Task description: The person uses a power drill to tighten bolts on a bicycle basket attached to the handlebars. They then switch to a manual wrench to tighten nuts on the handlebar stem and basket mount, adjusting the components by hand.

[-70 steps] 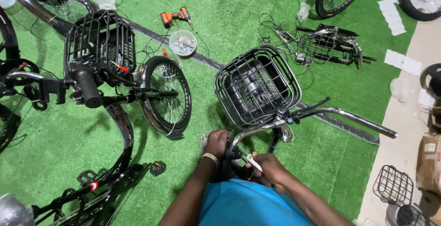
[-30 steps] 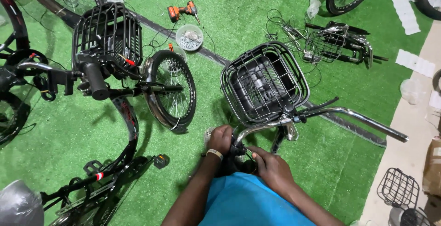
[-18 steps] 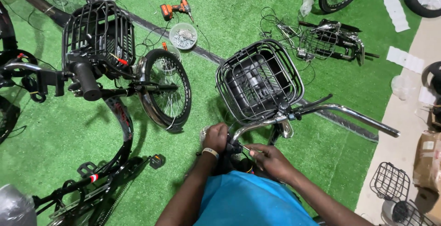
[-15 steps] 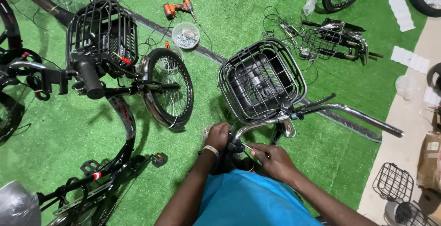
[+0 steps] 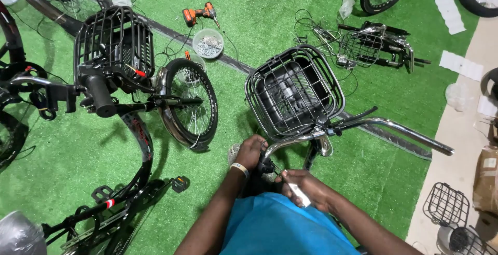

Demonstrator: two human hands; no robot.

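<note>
Below the black basket point(image 5: 293, 91), at the middle of the handlebar point(image 5: 358, 129), I am working with both hands. My left hand point(image 5: 251, 150) is gripping the left end of the chrome bar, fingers closed around it. My right hand point(image 5: 303, 188) is closed around a small white tool point(image 5: 299, 193), and its tip is pointing at the stem just under the bar; what exactly it is touching I cannot tell. On my left a second bicycle point(image 5: 119, 104) is standing on the green turf point(image 5: 259, 11). Further away an orange drill point(image 5: 198, 14) is lying near a bowl of screws point(image 5: 208, 43).
</note>
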